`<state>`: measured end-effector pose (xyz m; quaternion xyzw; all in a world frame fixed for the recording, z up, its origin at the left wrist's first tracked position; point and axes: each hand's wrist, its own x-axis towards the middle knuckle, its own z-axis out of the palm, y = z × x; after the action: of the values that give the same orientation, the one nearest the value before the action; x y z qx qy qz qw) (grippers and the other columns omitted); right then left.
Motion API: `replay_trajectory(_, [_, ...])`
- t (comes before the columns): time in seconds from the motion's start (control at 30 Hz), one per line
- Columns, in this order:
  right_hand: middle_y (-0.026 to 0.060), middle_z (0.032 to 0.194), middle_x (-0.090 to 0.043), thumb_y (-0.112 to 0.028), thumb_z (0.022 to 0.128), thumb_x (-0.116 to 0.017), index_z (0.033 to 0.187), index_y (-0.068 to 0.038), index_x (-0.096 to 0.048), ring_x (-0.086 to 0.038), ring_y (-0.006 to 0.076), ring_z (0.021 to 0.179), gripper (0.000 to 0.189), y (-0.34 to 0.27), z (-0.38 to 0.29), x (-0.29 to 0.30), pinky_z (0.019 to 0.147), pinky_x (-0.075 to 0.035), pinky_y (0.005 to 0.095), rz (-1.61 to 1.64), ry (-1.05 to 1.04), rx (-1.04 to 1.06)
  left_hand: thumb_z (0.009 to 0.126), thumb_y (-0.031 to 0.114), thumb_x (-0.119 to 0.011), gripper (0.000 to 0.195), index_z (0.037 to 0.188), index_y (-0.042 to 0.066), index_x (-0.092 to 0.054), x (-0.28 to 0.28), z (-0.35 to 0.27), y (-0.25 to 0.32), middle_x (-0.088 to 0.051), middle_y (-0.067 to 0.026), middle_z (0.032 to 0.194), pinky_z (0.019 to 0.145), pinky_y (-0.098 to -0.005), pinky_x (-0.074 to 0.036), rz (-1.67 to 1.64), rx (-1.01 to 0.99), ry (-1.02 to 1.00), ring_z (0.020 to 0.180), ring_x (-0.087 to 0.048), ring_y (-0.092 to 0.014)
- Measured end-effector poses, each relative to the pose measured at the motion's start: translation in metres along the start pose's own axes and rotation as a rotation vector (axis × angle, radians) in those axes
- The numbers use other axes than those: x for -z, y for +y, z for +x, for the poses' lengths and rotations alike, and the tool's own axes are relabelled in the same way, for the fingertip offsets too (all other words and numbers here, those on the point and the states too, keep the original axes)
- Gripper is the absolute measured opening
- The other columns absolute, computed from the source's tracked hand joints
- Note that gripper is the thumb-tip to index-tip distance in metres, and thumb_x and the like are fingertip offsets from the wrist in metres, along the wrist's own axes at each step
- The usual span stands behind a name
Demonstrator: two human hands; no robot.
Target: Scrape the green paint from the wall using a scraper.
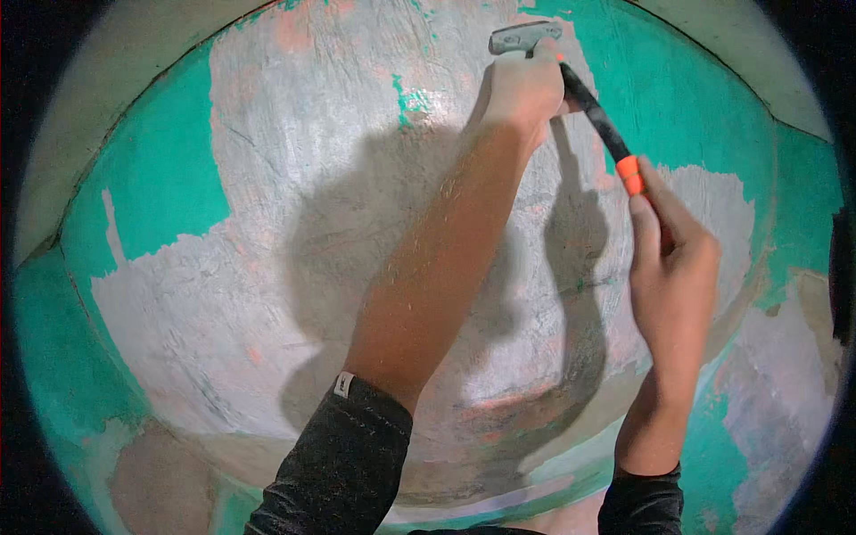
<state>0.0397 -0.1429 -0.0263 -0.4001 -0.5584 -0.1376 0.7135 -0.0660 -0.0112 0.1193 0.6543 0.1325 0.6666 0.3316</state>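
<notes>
Both my hands are on one long-handled scraper (597, 119) with a black shaft, an orange collar and a grey head, held slanting against a wall. Near the top, my left hand (531, 83) grips it just below the head, which lies at the upper edge of the bared area. My right hand (672, 247) is closed around the lower handle by the orange collar. Behind my arms spreads a pale, scraped wall surface (267, 167) with pinkish patches, and my shadow falls across it. The blade's edge cannot be made out.
Green paint (160, 160) covers the wall at the left, and more green paint (682, 100) lies at the upper right. Small green flecks remain near the upper middle. A beige surface (134, 47) borders the wall above. A dark object (840, 277) stands at the far right edge.
</notes>
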Motion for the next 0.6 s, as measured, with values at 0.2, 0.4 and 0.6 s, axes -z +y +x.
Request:
replay_trajectory(0.2, [0.0095, 0.063, -0.051, -0.012, 0.095, -0.06, 0.12, 0.0, -0.068, -0.042, 0.0073, 0.058, 0.028, 0.018, 0.018, 0.016, 0.052, -0.036, 0.0267, -0.038, 0.003, 0.047, 0.102, 0.024, -0.049, 0.029, 0.108, -0.004, -0.056, -0.02, 0.0, -0.008, -0.057, -0.0108, 0.092, 0.069, -0.046, -0.064, -0.055, -0.033, -0.007, 0.078, -0.064, -0.023])
replay_trajectory(0.4, [0.0057, 0.067, -0.053, -0.014, 0.096, -0.06, 0.122, 0.001, -0.067, -0.041, 0.0075, 0.061, 0.031, 0.028, 0.032, 0.027, 0.053, -0.035, 0.0267, -0.031, -0.067, 0.064, 0.102, 0.023, -0.049, 0.03, 0.106, -0.006, -0.055, -0.02, 0.008, -0.016, -0.058, -0.0122, 0.095, 0.069, -0.0442, -0.064, -0.073, -0.127, -0.023, 0.078, -0.065, -0.023])
replay_trajectory(0.6, [0.0025, 0.071, -0.055, -0.014, 0.096, -0.061, 0.123, 0.002, -0.066, -0.042, 0.0068, 0.064, 0.032, 0.031, 0.045, 0.03, 0.055, -0.035, 0.0259, -0.015, -0.091, 0.062, 0.099, 0.024, -0.052, 0.032, 0.101, -0.007, -0.059, -0.03, 0.019, -0.014, -0.063, -0.0137, 0.092, 0.063, -0.0393, -0.061, -0.106, -0.175, 0.027, 0.073, -0.067, -0.024])
